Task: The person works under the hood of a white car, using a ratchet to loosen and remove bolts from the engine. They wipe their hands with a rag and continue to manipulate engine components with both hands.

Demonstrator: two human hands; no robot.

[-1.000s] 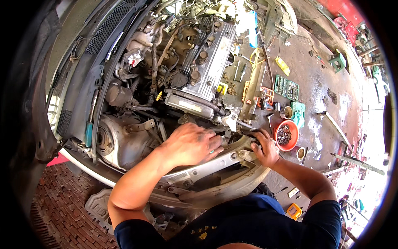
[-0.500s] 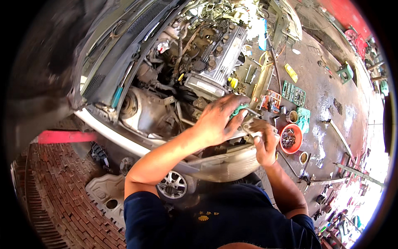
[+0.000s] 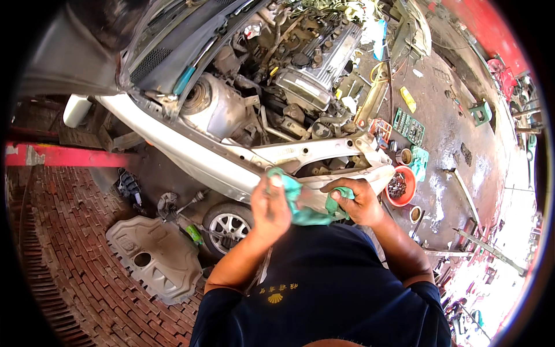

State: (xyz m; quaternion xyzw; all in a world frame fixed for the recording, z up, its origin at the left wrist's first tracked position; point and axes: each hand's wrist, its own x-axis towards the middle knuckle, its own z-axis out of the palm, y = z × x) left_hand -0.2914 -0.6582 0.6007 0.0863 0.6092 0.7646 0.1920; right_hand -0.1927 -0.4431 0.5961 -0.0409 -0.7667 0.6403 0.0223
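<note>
A green cloth rag [image 3: 309,216] is stretched between my two hands, in front of my chest and close to the car's fender. My left hand [image 3: 270,207] pinches one end of it, slightly smeared by motion. The other end is bunched in my right hand [image 3: 359,202], its fingers closed round the cloth. Just beyond the hands lies the white car's front frame [image 3: 329,151]. The open engine bay shows the engine's silver cover [image 3: 324,63] and a strut tower [image 3: 217,104].
Right of the car stand a red bowl of small metal parts [image 3: 411,186], a green socket set case [image 3: 409,126] and cans. A wheel [image 3: 226,226] and a grey plastic cover [image 3: 151,260] lie on the left. A red beam [image 3: 69,157] reaches toward the car.
Both hands have drawn back from the engine bay edge toward my body. The rag, earlier crumpled in my left hand, now spans both hands. The view has shifted.
</note>
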